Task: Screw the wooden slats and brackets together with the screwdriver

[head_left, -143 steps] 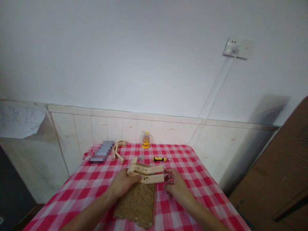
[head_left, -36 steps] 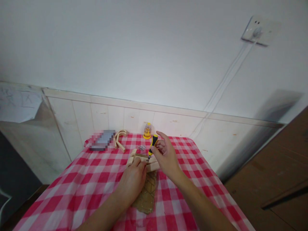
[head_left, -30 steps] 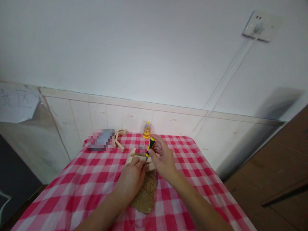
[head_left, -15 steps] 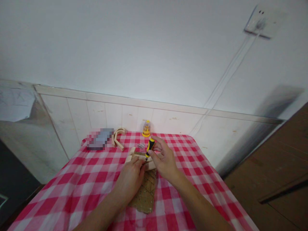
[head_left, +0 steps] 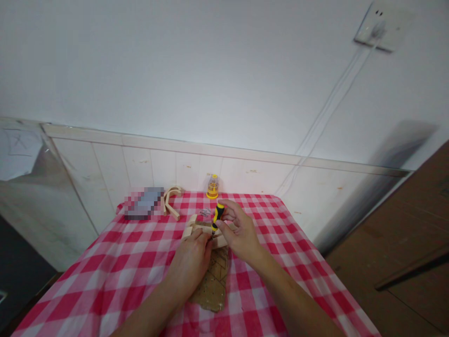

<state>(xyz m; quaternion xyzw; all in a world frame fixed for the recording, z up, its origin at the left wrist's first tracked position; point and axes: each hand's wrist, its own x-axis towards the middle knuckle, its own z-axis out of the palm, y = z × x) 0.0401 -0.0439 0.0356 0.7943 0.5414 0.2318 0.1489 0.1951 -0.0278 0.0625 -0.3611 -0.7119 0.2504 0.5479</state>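
Observation:
A yellow-and-black screwdriver point(head_left: 218, 216) stands nearly upright, tilted slightly right, in the fingers of my right hand point(head_left: 243, 236). Its tip points down at a pale wooden piece point(head_left: 220, 241) near the fingertips of my left hand point(head_left: 192, 256). Those left fingers are closed on the wooden part, and whether they also pinch a screw is too small to tell. Under the wood lies a worn brown board point(head_left: 212, 295) with lines cut in it, partly covered by my left hand.
Small metal screws point(head_left: 205, 213) lie just beyond the wood. A clear, yellow-based bit case point(head_left: 212, 187) stands at the table's back edge. Curved wooden pieces point(head_left: 171, 203) and a blurred-out grey object point(head_left: 144, 203) are at the back left. A checkered cloth point(head_left: 140, 267) covers the table.
The view has shifted slightly. Both hands keep their places at the wood, and the screwdriver stays in my right hand, with hardly any visible movement.

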